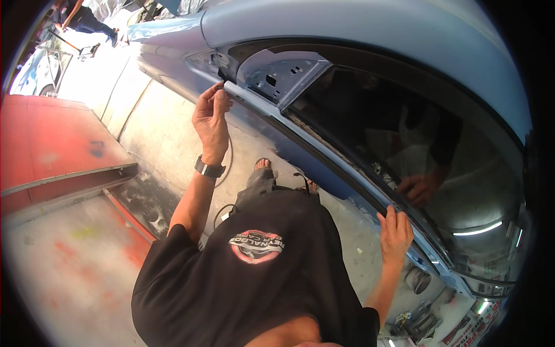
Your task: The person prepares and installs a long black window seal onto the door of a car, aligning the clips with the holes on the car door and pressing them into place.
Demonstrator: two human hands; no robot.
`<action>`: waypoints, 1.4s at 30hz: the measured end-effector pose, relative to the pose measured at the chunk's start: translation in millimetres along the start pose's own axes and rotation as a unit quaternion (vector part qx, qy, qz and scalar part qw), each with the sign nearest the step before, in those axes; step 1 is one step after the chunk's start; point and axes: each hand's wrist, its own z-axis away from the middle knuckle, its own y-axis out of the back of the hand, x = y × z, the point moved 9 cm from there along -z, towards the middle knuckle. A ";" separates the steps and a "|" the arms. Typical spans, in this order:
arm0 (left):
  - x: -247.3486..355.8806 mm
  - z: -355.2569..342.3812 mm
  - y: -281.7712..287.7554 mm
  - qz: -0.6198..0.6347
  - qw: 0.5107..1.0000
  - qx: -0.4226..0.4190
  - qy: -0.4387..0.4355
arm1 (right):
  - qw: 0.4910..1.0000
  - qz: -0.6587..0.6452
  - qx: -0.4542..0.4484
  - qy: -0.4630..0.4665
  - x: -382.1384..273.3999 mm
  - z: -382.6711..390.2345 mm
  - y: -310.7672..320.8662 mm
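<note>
Hard to see: From my remote feed, I cannot make out the rear end of the long black trim strip (pixel 312 148) past the right hand (pixel 396 238); reflections cloud the side window (pixel 370 110), and a background person (pixel 87 22) is cut off at the top.
Strip position: I see it running along the window base of the blue car door (pixel 326 182), angled slightly off its line near the mirror mounting plate (pixel 280 72).
Left fingers: The left hand (pixel 212 124) pinches the strip's front tip, thumb against bent fingers.
Right fingers: Bent close together, closed on the strip further back, thumb nearer the torso; I cannot tell how firmly.
Count: I get two hands, one strip, one wristwatch (pixel 209 168), one red panel (pixel 58 139) at left.
</note>
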 end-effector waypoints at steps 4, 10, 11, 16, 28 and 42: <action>-7.1 -4.6 1.4 -0.029 0.999 0.018 0.019 | 1.000 0.018 0.022 0.002 -3.7 -7.9 5.4; -7.2 -6.1 -5.9 -0.030 0.999 0.019 0.037 | 0.998 0.028 0.057 0.017 -3.6 -9.2 9.5; -8.1 -5.9 -6.6 -0.028 0.998 0.014 0.045 | 0.997 0.030 0.063 0.018 -2.0 -8.4 9.9; -8.8 -3.2 -14.5 -0.047 0.998 -0.008 0.050 | 0.996 0.046 0.073 0.015 6.6 -2.4 8.5; -9.5 2.5 -16.1 -0.068 0.997 -0.009 0.043 | 0.997 0.035 0.068 0.017 11.0 -4.5 6.7; -6.9 -1.3 -25.9 -0.048 0.998 -0.008 0.031 | 0.995 0.027 0.097 0.009 11.1 -3.1 10.4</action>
